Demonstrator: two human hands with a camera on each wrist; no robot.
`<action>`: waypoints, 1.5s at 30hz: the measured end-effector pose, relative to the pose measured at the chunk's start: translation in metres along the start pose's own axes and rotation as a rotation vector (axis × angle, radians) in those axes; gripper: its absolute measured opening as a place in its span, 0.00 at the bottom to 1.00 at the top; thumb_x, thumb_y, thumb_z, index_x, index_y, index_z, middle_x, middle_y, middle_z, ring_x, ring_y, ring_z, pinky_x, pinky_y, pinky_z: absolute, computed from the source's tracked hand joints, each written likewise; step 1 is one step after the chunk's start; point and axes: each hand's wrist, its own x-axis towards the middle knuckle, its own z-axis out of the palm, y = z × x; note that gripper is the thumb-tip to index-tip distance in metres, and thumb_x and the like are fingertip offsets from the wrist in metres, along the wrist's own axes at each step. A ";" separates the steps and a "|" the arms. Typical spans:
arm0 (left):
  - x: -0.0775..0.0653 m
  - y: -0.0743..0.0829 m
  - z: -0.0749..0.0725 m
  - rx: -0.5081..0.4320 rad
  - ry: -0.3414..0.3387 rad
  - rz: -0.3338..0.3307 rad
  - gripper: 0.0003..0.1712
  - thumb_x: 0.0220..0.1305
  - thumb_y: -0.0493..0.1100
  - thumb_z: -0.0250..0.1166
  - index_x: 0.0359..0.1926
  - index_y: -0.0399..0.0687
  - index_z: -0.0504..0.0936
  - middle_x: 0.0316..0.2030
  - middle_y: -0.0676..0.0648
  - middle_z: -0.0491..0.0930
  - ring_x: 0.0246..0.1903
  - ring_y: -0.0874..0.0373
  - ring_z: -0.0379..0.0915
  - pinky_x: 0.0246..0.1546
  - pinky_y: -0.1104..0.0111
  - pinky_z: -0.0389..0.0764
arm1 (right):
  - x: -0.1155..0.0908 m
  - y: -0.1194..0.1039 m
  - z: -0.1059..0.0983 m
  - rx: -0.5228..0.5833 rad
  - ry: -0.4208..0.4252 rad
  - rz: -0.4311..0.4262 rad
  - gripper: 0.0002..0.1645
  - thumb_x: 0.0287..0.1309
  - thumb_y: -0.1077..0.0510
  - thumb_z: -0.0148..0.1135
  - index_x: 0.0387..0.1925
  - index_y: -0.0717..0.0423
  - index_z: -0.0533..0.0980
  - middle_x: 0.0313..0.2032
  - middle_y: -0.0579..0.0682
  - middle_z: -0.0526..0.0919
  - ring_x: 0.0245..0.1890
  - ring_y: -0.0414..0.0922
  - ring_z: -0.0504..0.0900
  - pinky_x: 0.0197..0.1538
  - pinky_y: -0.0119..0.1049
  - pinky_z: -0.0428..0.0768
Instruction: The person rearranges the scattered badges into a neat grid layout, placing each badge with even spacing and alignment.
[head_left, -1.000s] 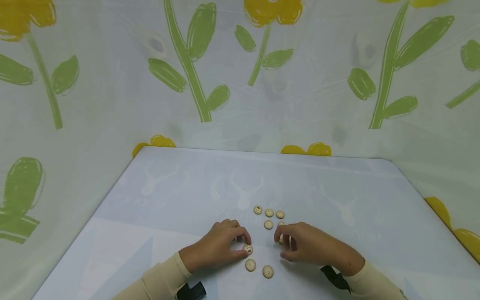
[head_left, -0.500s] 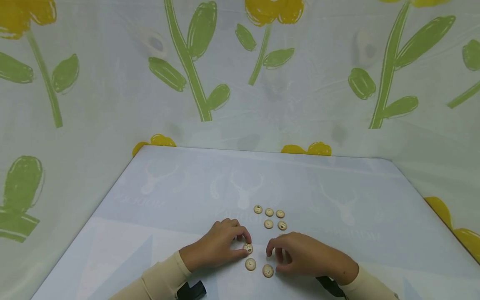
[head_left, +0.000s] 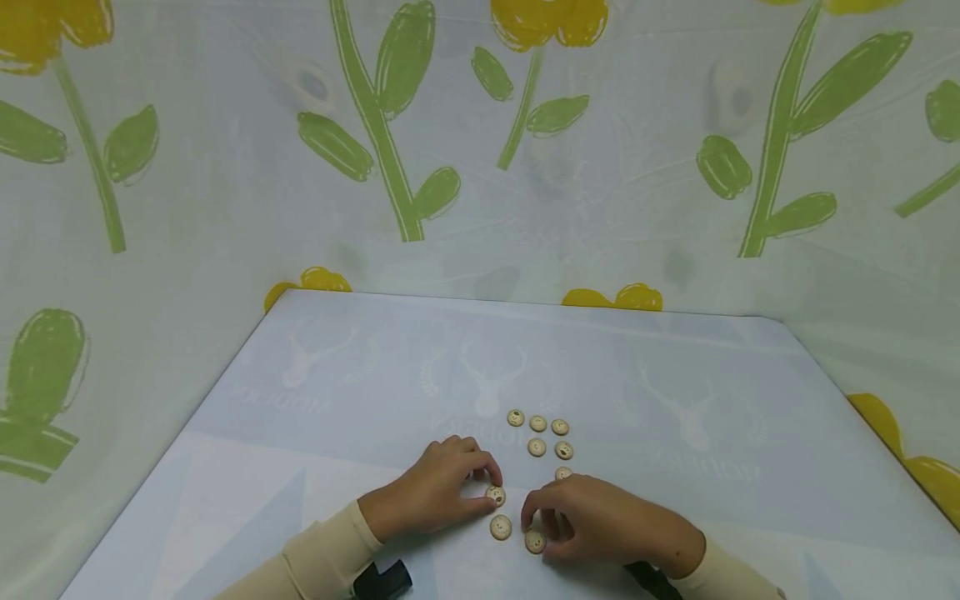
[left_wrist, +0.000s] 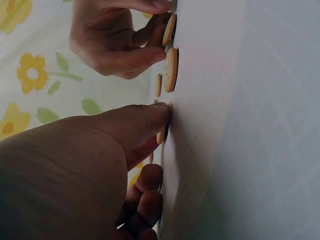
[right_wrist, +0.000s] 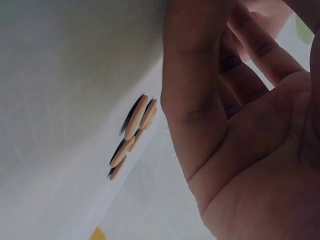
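Round wooden buttons lie on the pale tabletop. My left hand [head_left: 438, 487] pinches one button [head_left: 496, 497] between thumb and index finger; in the left wrist view that button [left_wrist: 160, 136] shows partly below the thumb. My right hand [head_left: 600, 521] has its thumb and index finger at opposite sides of the nearest button [head_left: 535, 542], its other fingers curled. The left wrist view shows this button [left_wrist: 169, 31] between the right hand's fingertips. Between the two hands lies another button [head_left: 500, 527], touched by neither. In the right wrist view, the palm hides the right hand's button.
Beyond the hands, a back row holds three buttons [head_left: 537, 423], with two more buttons [head_left: 550, 449] in front of it. One button [head_left: 563, 473] is partly covered by the right hand. The white table [head_left: 360, 367] ends at a flower-print curtain [head_left: 637, 167].
My right hand has moved toward me and left, from the button on the right side to the nearest one, uncovering buttons behind it. The left hand has stayed put on its button.
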 end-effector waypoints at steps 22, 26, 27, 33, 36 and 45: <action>-0.001 0.001 -0.001 0.001 0.017 0.021 0.08 0.60 0.55 0.71 0.39 0.67 0.83 0.36 0.62 0.75 0.40 0.68 0.67 0.43 0.65 0.66 | 0.002 0.001 0.002 -0.036 0.003 -0.026 0.14 0.51 0.59 0.74 0.37 0.40 0.80 0.23 0.31 0.74 0.23 0.27 0.71 0.30 0.22 0.72; 0.000 0.001 -0.001 -0.002 0.020 0.026 0.08 0.60 0.55 0.71 0.39 0.67 0.82 0.36 0.62 0.75 0.40 0.67 0.67 0.42 0.65 0.65 | 0.002 0.001 0.002 -0.030 -0.001 -0.021 0.13 0.52 0.58 0.74 0.37 0.40 0.80 0.23 0.31 0.75 0.23 0.27 0.71 0.30 0.23 0.72; 0.000 0.001 -0.001 -0.003 0.021 0.027 0.08 0.60 0.55 0.71 0.39 0.67 0.82 0.36 0.62 0.75 0.40 0.67 0.67 0.42 0.65 0.65 | 0.002 0.001 0.002 -0.038 0.003 -0.029 0.13 0.52 0.58 0.74 0.37 0.40 0.80 0.23 0.31 0.75 0.23 0.27 0.71 0.30 0.23 0.72; 0.000 0.000 0.000 -0.007 0.022 0.028 0.08 0.60 0.54 0.71 0.39 0.67 0.82 0.37 0.62 0.75 0.41 0.68 0.67 0.43 0.65 0.65 | 0.002 0.002 0.003 -0.064 0.011 -0.034 0.12 0.53 0.56 0.74 0.37 0.38 0.79 0.23 0.31 0.74 0.24 0.26 0.71 0.32 0.22 0.71; 0.000 0.000 0.000 -0.009 0.019 0.023 0.07 0.60 0.55 0.71 0.39 0.67 0.82 0.37 0.62 0.75 0.41 0.68 0.67 0.43 0.65 0.65 | 0.002 0.002 0.003 -0.064 0.004 -0.015 0.12 0.53 0.56 0.74 0.37 0.38 0.79 0.23 0.30 0.74 0.24 0.26 0.71 0.32 0.22 0.71; 0.000 0.000 0.000 -0.011 0.020 0.034 0.08 0.61 0.55 0.71 0.39 0.66 0.83 0.37 0.62 0.75 0.41 0.68 0.67 0.42 0.65 0.65 | 0.002 0.001 0.003 -0.078 0.013 -0.029 0.11 0.54 0.56 0.73 0.36 0.38 0.80 0.22 0.31 0.73 0.24 0.26 0.70 0.31 0.22 0.71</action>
